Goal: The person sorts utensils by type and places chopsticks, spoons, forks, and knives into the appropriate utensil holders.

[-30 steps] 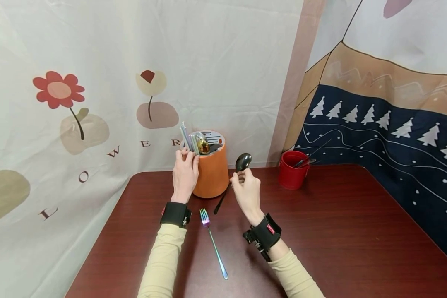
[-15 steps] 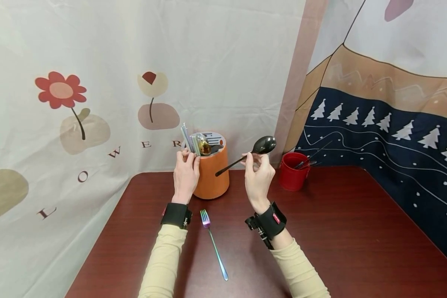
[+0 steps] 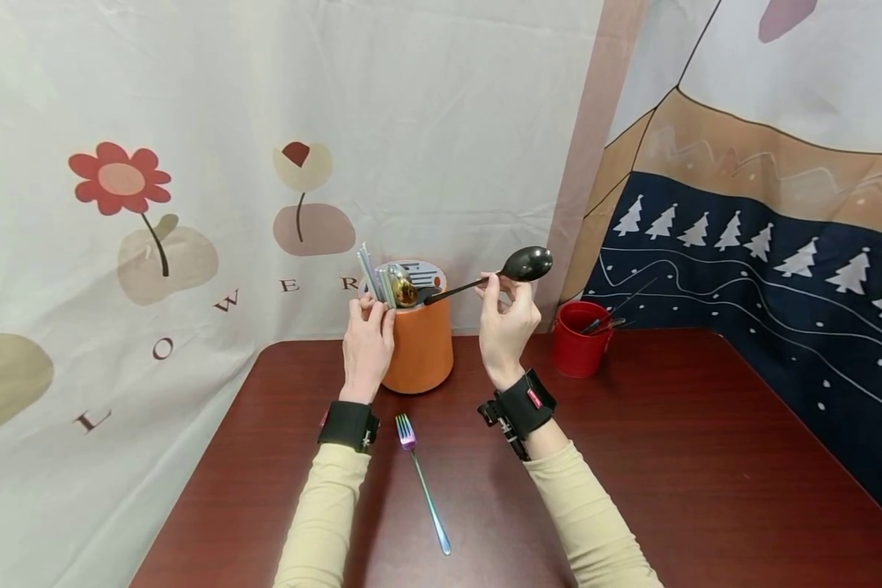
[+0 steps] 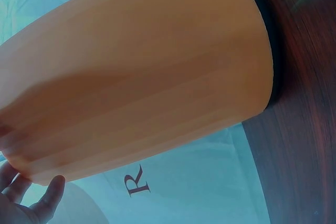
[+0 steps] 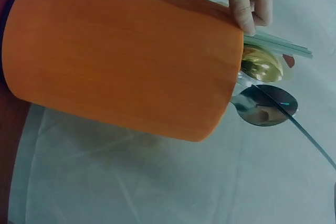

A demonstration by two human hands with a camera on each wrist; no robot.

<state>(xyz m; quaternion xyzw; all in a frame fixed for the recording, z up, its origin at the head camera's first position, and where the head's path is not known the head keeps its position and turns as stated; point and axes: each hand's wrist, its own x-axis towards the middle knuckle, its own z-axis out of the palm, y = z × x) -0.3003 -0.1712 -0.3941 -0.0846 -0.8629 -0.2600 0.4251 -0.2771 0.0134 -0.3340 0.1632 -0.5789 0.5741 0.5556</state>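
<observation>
My right hand (image 3: 509,322) pinches a black spoon (image 3: 527,264) by its handle near the bowl. The spoon lies nearly level, bowl to the right, handle tip pointing left by the rim of the orange utensil holder (image 3: 417,351). In the right wrist view the thin handle crosses in front of a dark spoon (image 5: 265,114) standing in the holder; the held bowl is out of that view. My left hand (image 3: 367,347) grips the holder's left rim, thumb apart from the fingers. Pale straws (image 3: 367,269) and a gold spoon (image 3: 401,287) stick up from the holder.
A rainbow-coloured fork (image 3: 422,486) lies on the dark red table (image 3: 632,490) in front of the holder. To the right, a small red bucket (image 3: 577,347) holds thin utensils. Printed cloth (image 3: 470,147) hangs behind the table.
My right hand has lifted the black spoon and tilted it from steep to nearly level, its handle tip rising from the tabletop to rim height. The left hand stays at the rim.
</observation>
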